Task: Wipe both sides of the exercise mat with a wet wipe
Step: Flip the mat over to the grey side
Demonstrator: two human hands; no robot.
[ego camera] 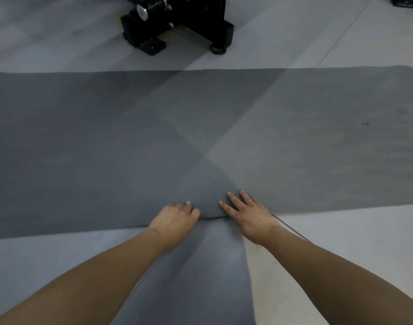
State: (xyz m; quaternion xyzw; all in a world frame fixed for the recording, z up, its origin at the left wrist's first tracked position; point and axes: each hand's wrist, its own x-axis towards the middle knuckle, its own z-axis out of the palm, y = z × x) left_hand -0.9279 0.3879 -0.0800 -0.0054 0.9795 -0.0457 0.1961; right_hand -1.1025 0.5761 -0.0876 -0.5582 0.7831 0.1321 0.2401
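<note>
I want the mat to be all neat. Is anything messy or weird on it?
Yes. The gray exercise mat has a small dark mark near its right end, and its near edge bulges slightly between the left hand and right hand. No wet wipe is visible.

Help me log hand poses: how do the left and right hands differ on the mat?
The left hand has fingers curled, apparently gripping the exercise mat's near edge; the right hand lies with fingers straight on top. The left sits nearer the viewer, the right reaches farther onto the mat. Both touch the raised fold between them; no wipe is visible.
</note>
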